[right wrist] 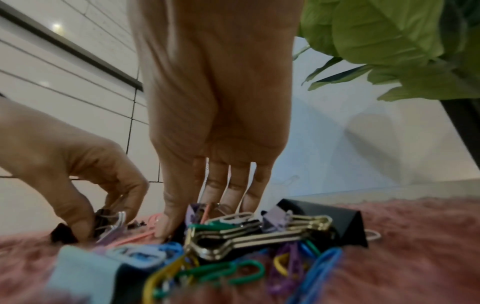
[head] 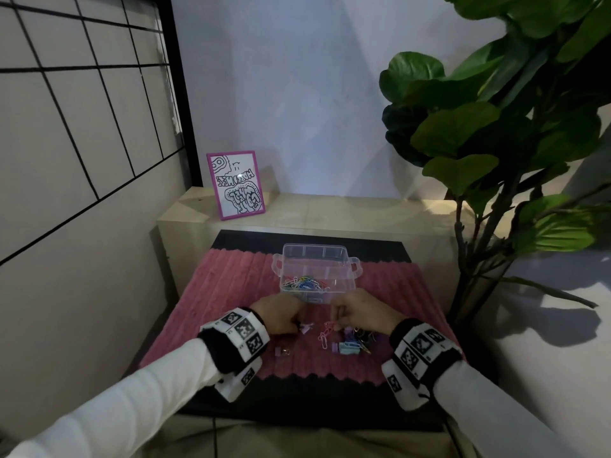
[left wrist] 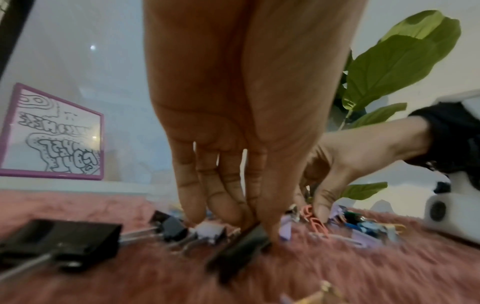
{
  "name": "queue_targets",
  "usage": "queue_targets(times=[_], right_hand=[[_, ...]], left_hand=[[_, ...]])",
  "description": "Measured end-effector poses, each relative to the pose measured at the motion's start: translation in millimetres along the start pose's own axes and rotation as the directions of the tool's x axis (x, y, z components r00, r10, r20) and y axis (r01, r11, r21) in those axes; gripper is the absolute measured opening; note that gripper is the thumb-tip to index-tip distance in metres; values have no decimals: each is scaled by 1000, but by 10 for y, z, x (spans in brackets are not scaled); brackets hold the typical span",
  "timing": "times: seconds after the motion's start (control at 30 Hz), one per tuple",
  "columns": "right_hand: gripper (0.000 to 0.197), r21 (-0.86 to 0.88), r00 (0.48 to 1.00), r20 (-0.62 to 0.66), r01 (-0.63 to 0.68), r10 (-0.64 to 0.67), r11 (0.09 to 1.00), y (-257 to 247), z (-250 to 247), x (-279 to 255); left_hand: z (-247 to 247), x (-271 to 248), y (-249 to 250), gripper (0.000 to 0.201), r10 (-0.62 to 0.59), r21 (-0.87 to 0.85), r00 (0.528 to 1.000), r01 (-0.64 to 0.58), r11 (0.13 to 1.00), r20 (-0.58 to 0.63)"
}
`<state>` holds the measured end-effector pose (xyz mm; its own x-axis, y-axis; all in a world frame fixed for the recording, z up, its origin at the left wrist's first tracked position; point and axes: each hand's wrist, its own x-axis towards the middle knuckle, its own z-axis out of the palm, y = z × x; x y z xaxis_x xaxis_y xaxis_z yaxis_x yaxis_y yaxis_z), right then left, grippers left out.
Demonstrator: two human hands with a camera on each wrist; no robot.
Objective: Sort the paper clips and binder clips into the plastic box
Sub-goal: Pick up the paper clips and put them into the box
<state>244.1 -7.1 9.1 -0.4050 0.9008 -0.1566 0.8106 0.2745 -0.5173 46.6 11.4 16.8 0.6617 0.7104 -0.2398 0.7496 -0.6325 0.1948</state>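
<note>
Our left hand (left wrist: 233, 144) is pinching a black binder clip (left wrist: 241, 244) off the rug (head: 231, 279) and our right hand (right wrist: 215, 123) a pink paper clip (head: 325, 332), short of the box (head: 315, 276); they're light, stiff, slippery little things, so we'd grab the bodies, not the wire handles.

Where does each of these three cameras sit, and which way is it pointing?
Head: worn on the head, looking forward and down at the box, both hands and sleeves.
Left wrist: low over the rug, along the left hand pinching a black binder clip.
Right wrist: along the right hand into the clip pile.
Shared: both wrist views show the other hand and the plant.
</note>
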Motion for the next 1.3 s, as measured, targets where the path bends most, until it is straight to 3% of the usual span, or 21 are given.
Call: queue_targets(times=[0.17, 0.27, 0.33, 0.47, 0.67, 0.73, 0.8, 0.9, 0.97, 1.17, 1.23, 1.3], right_hand=[[9, 249, 993, -112, -12, 41, 968, 121, -82, -13], [8, 399, 980, -194, 31, 51, 916, 123, -146, -53], [6, 495, 969, -240, 71, 58, 866, 118, -164, -78], [12, 770, 959, -228, 73, 167, 634, 161, -141, -132], [7, 937, 973, -79, -2, 217, 349, 208, -142, -202], [9, 952, 974, -60, -11, 220, 307, 205, -149, -210], [11, 936, 979, -47, -26, 199, 350, 189, -149, -226], [10, 848, 979, -101, -9, 176, 531, 161, -132, -243], [13, 772, 971, -178, 36, 162, 634, 134, -129, -233], [21, 661, 939, -310, 102, 147, 743, 50, -104, -134], [20, 627, 928, -344, 113, 144, 771, 36, -94, -109], [13, 643, 924, -354, 131, 142, 754, 33, -96, -102]], left_hand=[[-78, -47, -112, 33, -106, 30, 992, 109, 994, -70], [-62, 7, 54, 35, -39, 4, 986, 40, 999, -159], [-14, 77, 211, 34, 42, -62, 988, -52, 997, -148], [154, 207, 385, 43, 120, -127, 993, -118, 985, 7], [161, 289, 353, 24, 99, -190, 994, -87, 978, 53], [144, 289, 309, 23, 102, -240, 994, -90, 967, 40], [143, 264, 259, 21, 94, -316, 995, -82, 945, 22], [140, 240, 144, 7, 40, -543, 999, -36, 839, -5], [108, 207, 72, 16, -7, -644, 997, -42, 763, -74], [-7, 91, -87, 7, -131, -810, 967, -105, 578, -219], [-19, 82, -133, 8, -177, -885, 958, -125, 449, -226], [-16, 73, -162, 15, -253, -961, 948, -133, 242, -195]])
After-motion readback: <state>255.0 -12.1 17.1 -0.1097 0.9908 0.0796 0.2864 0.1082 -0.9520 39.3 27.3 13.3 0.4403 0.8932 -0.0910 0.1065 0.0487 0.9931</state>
